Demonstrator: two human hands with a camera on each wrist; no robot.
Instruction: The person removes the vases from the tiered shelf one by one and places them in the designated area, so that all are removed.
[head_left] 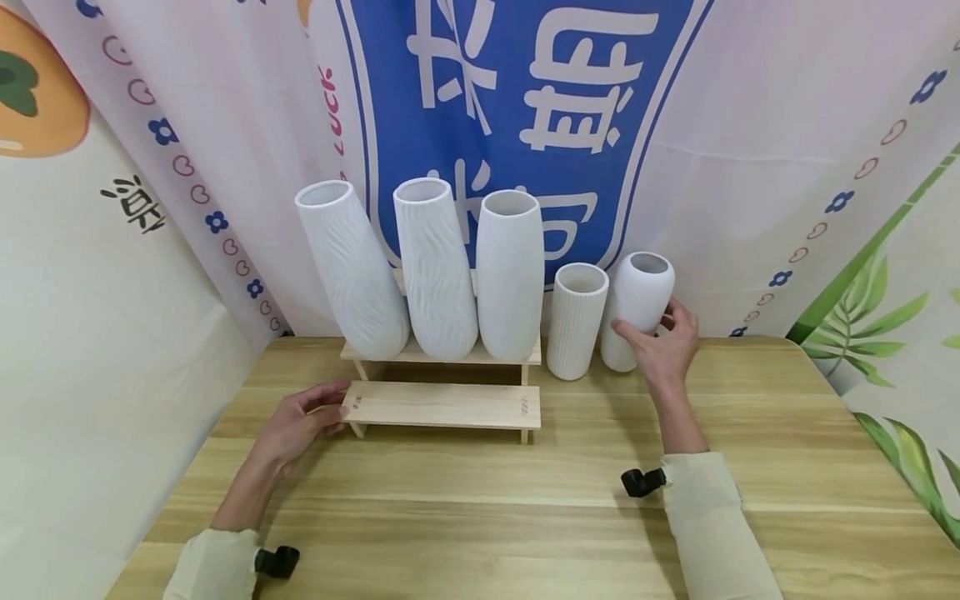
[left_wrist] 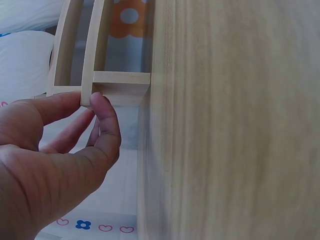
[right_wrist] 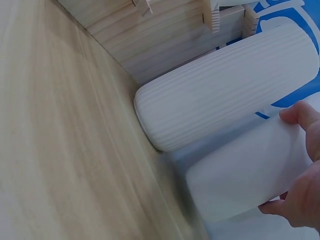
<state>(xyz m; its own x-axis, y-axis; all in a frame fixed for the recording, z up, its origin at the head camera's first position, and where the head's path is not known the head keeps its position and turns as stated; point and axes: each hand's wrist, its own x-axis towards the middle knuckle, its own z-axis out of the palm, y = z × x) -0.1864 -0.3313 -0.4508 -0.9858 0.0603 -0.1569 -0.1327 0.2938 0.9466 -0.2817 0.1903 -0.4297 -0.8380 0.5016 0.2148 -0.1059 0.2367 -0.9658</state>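
My right hand grips a smooth white vase round its side, thumb at the front left. In the right wrist view this vase tilts slightly; I cannot tell whether its base touches the table. Just left of it a ribbed white vase stands upright. My left hand pinches the left end of the lower board of a wooden two-step stand, thumb and finger on either face in the left wrist view. On its upper step stand two wavy-textured vases and a plainer tall vase.
The stand and vases are near the back edge of a wood-grain table. Behind them hangs a printed curtain with a blue panel. A small black camera is strapped at my right sleeve, another camera at the left.
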